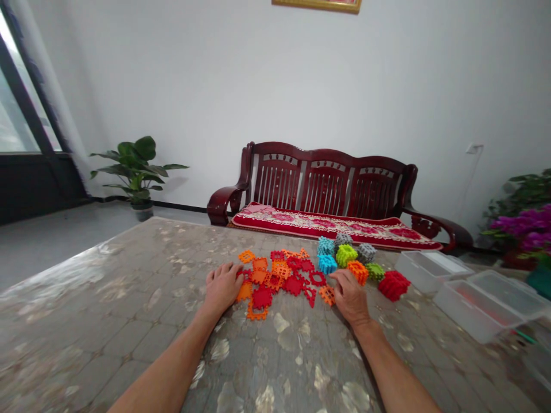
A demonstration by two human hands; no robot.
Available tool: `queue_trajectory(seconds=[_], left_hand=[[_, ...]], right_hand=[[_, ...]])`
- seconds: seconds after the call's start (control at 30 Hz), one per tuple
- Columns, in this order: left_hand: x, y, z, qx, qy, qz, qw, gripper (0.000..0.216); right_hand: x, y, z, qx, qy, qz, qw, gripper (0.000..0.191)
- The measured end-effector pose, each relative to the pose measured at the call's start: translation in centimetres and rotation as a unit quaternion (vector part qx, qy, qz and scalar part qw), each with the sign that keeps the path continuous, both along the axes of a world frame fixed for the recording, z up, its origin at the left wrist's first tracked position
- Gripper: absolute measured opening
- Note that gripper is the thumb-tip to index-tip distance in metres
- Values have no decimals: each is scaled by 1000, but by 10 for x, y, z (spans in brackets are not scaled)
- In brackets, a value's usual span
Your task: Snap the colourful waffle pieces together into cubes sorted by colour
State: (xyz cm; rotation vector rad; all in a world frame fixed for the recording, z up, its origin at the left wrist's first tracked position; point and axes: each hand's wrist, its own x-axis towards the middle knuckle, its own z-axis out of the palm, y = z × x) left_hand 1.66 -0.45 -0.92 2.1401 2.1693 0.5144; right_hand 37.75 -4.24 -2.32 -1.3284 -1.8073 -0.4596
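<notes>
A heap of flat red and orange plastic grid pieces [282, 278] lies on the patterned table [142, 298]. My left hand [221, 287] rests at the heap's left edge, fingers curled loosely and touching the nearest pieces. My right hand [350, 295] lies at the heap's right edge, fingers bent, beside an orange piece [327, 295]. Whether either hand grips a piece is hidden. Behind the right hand stand several built cubes: blue [327, 264], green [345, 254], grey [367, 251], orange [358, 271] and red [393, 285].
Two clear plastic boxes [482, 304] sit at the table's right side. Beyond the table stand a dark wooden bench [331, 189] with a red cushion, a potted plant [135, 172] at the left and purple flowers [527, 223] at the right.
</notes>
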Motion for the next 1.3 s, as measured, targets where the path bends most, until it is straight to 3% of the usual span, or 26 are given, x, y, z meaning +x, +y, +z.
queue_trajectory(seconds=[0.3, 0.47, 0.67, 0.87, 1.07, 1.3], left_hand=[[0, -1, 0, 4, 9, -1, 1000, 42], [-1, -2, -1, 13, 17, -3, 1000, 42], [-2, 0, -4, 11, 16, 0, 1000, 42], [-2, -1, -4, 7, 11, -1, 1000, 42], [-1, -2, -3, 4, 11, 1, 1000, 43], [-2, -1, -6, 9, 14, 3, 1000, 41]], right_hand=[[-16, -6, 8, -107, 27, 27, 993, 33], [-61, -6, 19, -184, 3, 87, 979, 37], [-107, 16, 24, -280, -86, 108, 950, 48], [-105, 11, 31, -281, -97, 151, 943, 32], [-108, 34, 42, -268, -78, 111, 954, 24], [-131, 85, 50, -341, -170, 34, 924, 25]])
